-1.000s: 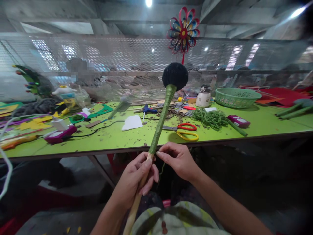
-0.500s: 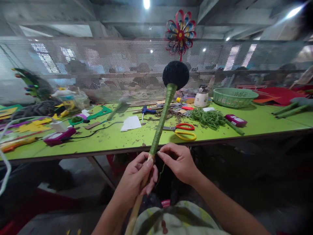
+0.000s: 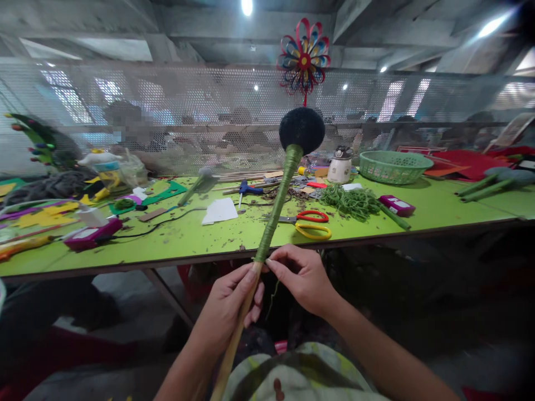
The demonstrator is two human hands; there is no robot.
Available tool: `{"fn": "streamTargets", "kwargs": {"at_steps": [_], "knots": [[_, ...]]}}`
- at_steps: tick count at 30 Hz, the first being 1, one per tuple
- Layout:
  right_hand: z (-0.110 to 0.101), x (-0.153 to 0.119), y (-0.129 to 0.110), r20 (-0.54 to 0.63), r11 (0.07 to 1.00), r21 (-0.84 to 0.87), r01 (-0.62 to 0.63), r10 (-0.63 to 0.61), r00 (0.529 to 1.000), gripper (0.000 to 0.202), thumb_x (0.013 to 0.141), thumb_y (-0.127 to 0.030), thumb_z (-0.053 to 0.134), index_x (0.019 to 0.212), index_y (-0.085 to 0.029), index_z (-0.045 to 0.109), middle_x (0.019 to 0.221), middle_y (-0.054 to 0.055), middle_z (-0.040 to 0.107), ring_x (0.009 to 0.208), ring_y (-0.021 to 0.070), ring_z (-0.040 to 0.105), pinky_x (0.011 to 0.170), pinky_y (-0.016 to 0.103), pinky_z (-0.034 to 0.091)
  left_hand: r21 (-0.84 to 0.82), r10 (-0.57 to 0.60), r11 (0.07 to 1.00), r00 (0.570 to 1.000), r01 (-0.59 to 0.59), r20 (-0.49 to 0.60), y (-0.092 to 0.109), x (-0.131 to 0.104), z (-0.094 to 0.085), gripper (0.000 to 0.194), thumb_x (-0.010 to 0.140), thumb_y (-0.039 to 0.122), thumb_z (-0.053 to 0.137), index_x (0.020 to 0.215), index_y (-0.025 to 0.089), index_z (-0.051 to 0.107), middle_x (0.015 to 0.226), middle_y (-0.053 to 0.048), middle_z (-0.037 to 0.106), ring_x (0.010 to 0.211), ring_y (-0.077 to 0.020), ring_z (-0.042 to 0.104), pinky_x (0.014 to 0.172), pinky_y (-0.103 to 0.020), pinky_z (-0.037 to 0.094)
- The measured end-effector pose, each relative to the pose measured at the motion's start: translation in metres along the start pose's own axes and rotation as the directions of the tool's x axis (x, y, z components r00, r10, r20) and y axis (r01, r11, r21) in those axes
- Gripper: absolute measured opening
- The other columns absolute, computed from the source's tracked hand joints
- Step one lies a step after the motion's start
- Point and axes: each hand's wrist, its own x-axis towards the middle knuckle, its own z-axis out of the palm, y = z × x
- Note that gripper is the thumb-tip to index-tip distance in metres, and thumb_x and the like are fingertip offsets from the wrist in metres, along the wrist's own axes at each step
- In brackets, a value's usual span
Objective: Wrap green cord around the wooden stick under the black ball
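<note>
A wooden stick (image 3: 233, 348) slants up from my lap, its upper part wound tightly with green yarn (image 3: 276, 214) and topped by a dark fuzzy ball (image 3: 301, 131). My left hand (image 3: 236, 295) is wrapped round the bare wood just below the winding. At the lower end of the winding, my right hand (image 3: 295, 273) pinches the green yarn between thumb and forefinger. A loose yarn tail (image 3: 273, 295) hangs beneath the right fingers.
On the green table (image 3: 188, 239) lie scissors (image 3: 311, 225), a heap of green yarn (image 3: 351, 201), white paper (image 3: 219, 211), a blue glue gun (image 3: 249, 190) and a magenta box (image 3: 397, 205). A green basket (image 3: 395, 167) stands behind. A mesh screen (image 3: 200, 122) rises beyond.
The left fingers have shifted slightly on the stick, and more bare wood shows below the winding. The right hand keeps its pinch. The view has turned slightly right.
</note>
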Motion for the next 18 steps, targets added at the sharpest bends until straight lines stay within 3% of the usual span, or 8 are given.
{"fn": "streamTargets", "kwargs": {"at_steps": [9, 14, 18], "knots": [[-0.0023, -0.0011, 0.0015, 0.028, 0.997, 0.056, -0.045, 0.043, 0.999, 0.011, 0.081, -0.025, 0.059, 0.075, -0.016, 0.063, 0.065, 0.001, 0.059, 0.057, 0.0122, 0.051, 0.056, 0.023, 0.042, 0.009, 0.039, 0.999, 0.998, -0.039, 0.046, 0.0001, 0.0003, 0.0019, 0.03, 0.086, 0.041, 0.049, 0.101, 0.016, 0.054, 0.061, 0.001, 0.058, 0.034, -0.003, 0.039, 0.034, -0.015, 0.022], [-0.0023, -0.001, 0.0042, 0.022, 0.993, 0.099, -0.061, 0.059, 0.998, 0.012, 0.081, -0.026, 0.06, 0.075, -0.016, 0.063, 0.065, 0.001, 0.06, 0.058, 0.0127, 0.052, 0.056, 0.023, 0.043, 0.017, 0.052, 0.998, 0.998, -0.052, 0.025, -0.0041, 0.0016, 0.0018, 0.025, 0.079, 0.036, 0.062, 0.085, 0.019, 0.045, 0.058, 0.001, 0.062, 0.03, -0.0036, 0.04, 0.031, -0.012, 0.02], [-0.0036, -0.0008, 0.0041, 0.026, 0.99, 0.121, -0.075, 0.072, 0.997, 0.012, 0.08, -0.027, 0.061, 0.075, -0.016, 0.063, 0.065, 0.001, 0.06, 0.059, 0.0129, 0.052, 0.056, 0.023, 0.043, 0.023, 0.064, 0.998, 0.997, -0.065, 0.042, 0.0002, 0.0002, 0.0014, 0.021, 0.082, 0.037, 0.057, 0.085, 0.017, 0.05, 0.064, -0.003, 0.065, 0.035, -0.0048, 0.045, 0.033, -0.013, 0.023]]}}
